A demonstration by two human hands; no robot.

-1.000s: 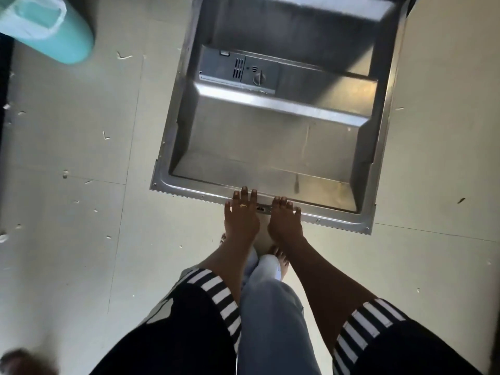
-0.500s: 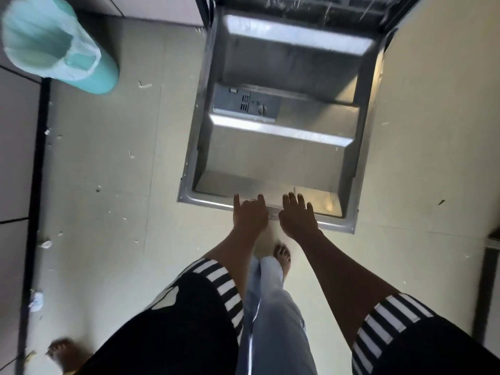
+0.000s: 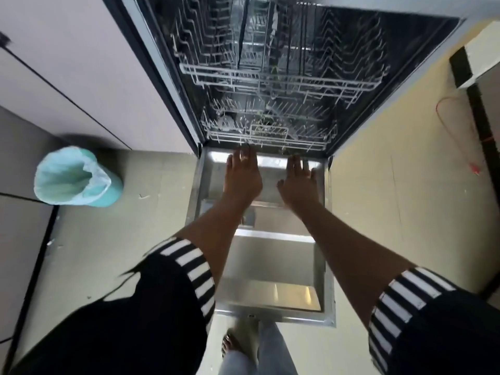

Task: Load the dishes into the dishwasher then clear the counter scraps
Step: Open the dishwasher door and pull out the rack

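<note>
Dishwasher (image 3: pixel 165 85) stands open at top centre, door (image 3: pixel 273 266) dropped flat toward the person. Lower rack (image 3: pixel 273 143) sits inside, its front rail right at the door hinge line. Upper rack (image 3: pixel 270 77) is above it, also pushed in. A round grey item in the lower rack's left part is too blurred to name.

Left hand (image 3: pixel 243 177) reaches over the door's far end, fingers straight, grip wide, holding nothing. Its fingertips are at the lower rack's front rail; contact can't be told. Right hand (image 3: pixel 297 185) is just beside it, fingers spread, grip wide, short of the rail. Both arms cross above the door; striped sleeve cuffs (image 3: pixel 186 266) are at the elbows.

The door's near edge lies just ahead of a bare foot (image 3: pixel 230 345). Open floor (image 3: pixel 405 212) runs along both long sides of the door, wider on the right.

The floor is pale tile with small scraps (image 3: pixel 143 196) scattered on the left. A teal bin (image 3: pixel 78 177) with a pale liner stands left of the door, well apart. Plain cabinet fronts (image 3: pixel 81 63) are on the left, and a thin red cord (image 3: pixel 454 117) lies on the floor far right.
</note>
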